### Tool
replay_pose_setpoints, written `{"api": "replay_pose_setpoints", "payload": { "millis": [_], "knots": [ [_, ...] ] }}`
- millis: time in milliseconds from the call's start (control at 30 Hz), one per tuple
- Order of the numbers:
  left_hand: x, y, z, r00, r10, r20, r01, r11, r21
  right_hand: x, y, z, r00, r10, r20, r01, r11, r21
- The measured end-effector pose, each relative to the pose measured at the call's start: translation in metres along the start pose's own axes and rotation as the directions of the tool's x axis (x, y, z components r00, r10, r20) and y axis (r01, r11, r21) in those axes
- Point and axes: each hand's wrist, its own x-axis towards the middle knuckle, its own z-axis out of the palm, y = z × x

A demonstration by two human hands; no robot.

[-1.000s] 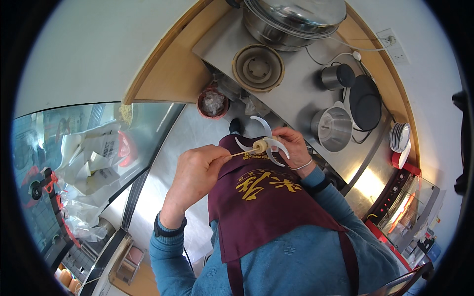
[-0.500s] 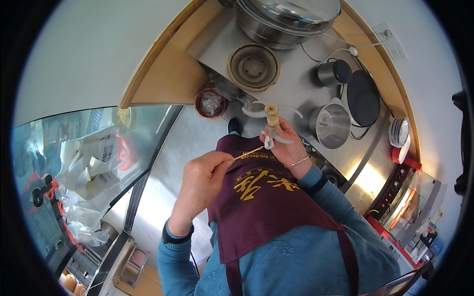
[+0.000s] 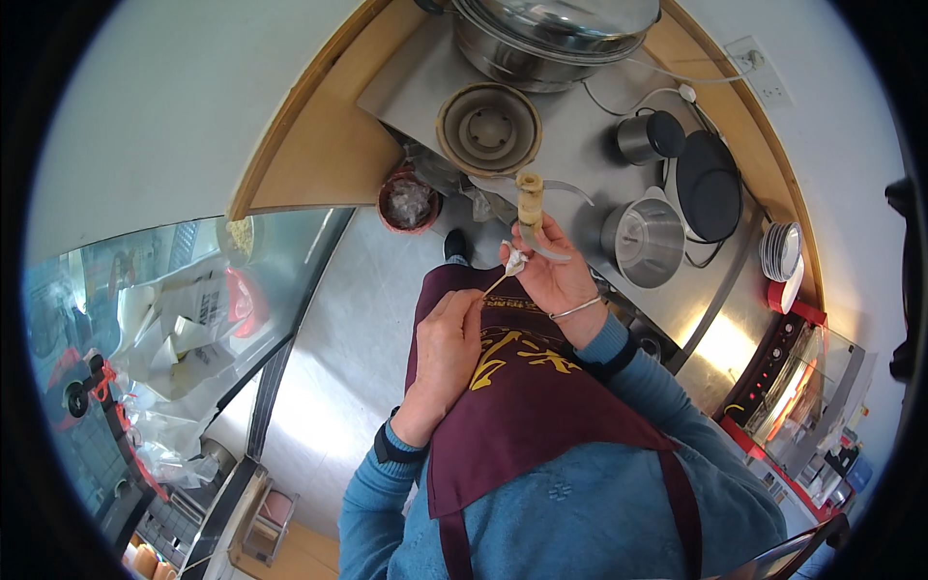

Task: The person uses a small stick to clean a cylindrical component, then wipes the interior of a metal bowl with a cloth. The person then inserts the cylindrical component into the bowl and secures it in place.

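My left hand [image 3: 449,338] pinches a thin wooden stick [image 3: 495,285], held slanting up to the right in front of my apron. At the stick's far end is a crumpled piece of white tissue [image 3: 515,261], next to the fingers of my right hand [image 3: 564,285]. That hand is closed around a yellowish, spool-shaped part [image 3: 529,198], which stands roughly upright with its hollow end up. Pale curved arms stick out from the part to the right. The right fingers partly hide its lower end, and whether the stick's tip goes inside cannot be made out.
A metal counter [image 3: 580,135] carries a brown round pot [image 3: 488,130], a large lidded steamer [image 3: 541,48], a steel bowl [image 3: 646,242], a black round plate [image 3: 709,187] and a small dark-lidded pot [image 3: 650,137]. Below, a red bin [image 3: 408,201] stands left; a glass case [image 3: 184,319] sits farther left.
My left hand has moved right and slightly up, closer to my right hand, and less of the stick shows. The spool-shaped part has shifted slightly up and left.
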Motion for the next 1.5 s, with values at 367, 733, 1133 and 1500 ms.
{"api": "replay_pose_setpoints", "payload": {
  "millis": [367, 733, 1133, 1500],
  "knots": [
    [-0.009, -0.013, 0.001, 0.997, 0.081, -0.009, -0.079, 0.986, 0.146, 0.001, -0.003, -0.007, 0.999, -0.042, -0.005, 0.042, 0.999, 0.004],
    [0.014, 0.045, -0.094, 0.893, 0.432, -0.126, -0.322, 0.808, 0.494, -0.010, -0.002, -0.031, 0.969, 0.073, 0.236, -0.007, 0.963, -0.268],
    [0.032, 0.083, -0.101, 0.728, 0.602, 0.328, -0.609, 0.348, 0.713, -0.015, 0.000, -0.040, 0.966, 0.175, 0.188, -0.094, 0.922, -0.376],
    [0.050, 0.067, -0.107, 0.739, 0.465, 0.487, -0.673, 0.509, 0.537, -0.029, 0.006, -0.024, 0.986, 0.131, 0.102, -0.053, 0.833, -0.551]
  ]
}}
